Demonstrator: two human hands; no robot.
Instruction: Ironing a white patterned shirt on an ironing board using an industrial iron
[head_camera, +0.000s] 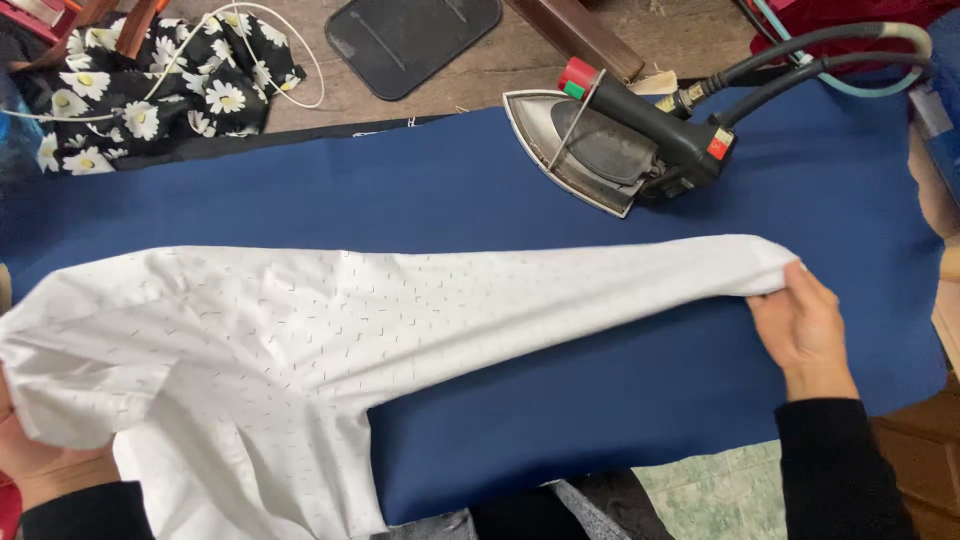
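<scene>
Both hands' grip closed on white speckled shirt (300, 320): right hand (800, 325) pinching cuff, left hand (40, 460) shoulder

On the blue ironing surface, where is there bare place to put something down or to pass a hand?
Two bare patches: the blue cover between the white shirt and the far edge, left of the iron; and the near part below the stretched sleeve, beside the right hand. Crowded: the iron with its hoses far right, and the left side under the left hand.
</scene>
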